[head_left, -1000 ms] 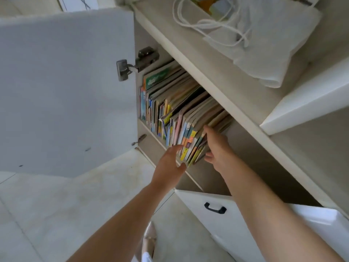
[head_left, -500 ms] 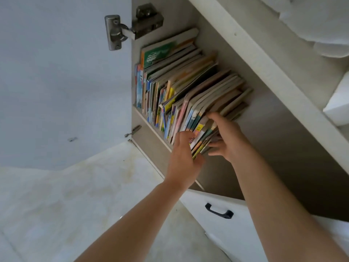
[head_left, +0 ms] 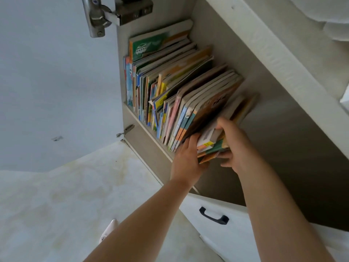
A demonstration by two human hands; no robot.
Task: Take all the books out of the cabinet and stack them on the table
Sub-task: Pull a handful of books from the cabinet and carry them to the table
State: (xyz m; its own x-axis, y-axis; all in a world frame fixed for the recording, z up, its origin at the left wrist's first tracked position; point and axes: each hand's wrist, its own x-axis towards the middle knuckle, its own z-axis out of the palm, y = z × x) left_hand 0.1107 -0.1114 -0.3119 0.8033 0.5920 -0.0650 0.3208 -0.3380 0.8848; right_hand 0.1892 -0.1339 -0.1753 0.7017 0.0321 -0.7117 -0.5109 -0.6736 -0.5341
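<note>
A row of several thin, colourful books [head_left: 166, 87] leans to the right on a shelf inside the open cabinet [head_left: 283, 129]. At the right end of the row, a small bundle of books [head_left: 209, 142] sticks out past the shelf edge. My left hand [head_left: 187, 157] grips the bundle's left side, fingers tucked between it and the row. My right hand [head_left: 234, 142] grips its right side, thumb on top and fingers underneath. The table top is a pale edge [head_left: 273, 59] above the cabinet.
The white cabinet door [head_left: 56, 82] stands open at the left, with a metal hinge [head_left: 109, 16] at its top. A second door with a black handle [head_left: 213, 216] is open below my arms. Pale tiled floor [head_left: 66, 205] lies beneath; white fabric [head_left: 332, 19] rests on the table.
The camera has come closer to the shelf. Both hands have closed round the rightmost bundle of books and drawn it partly out from the row.
</note>
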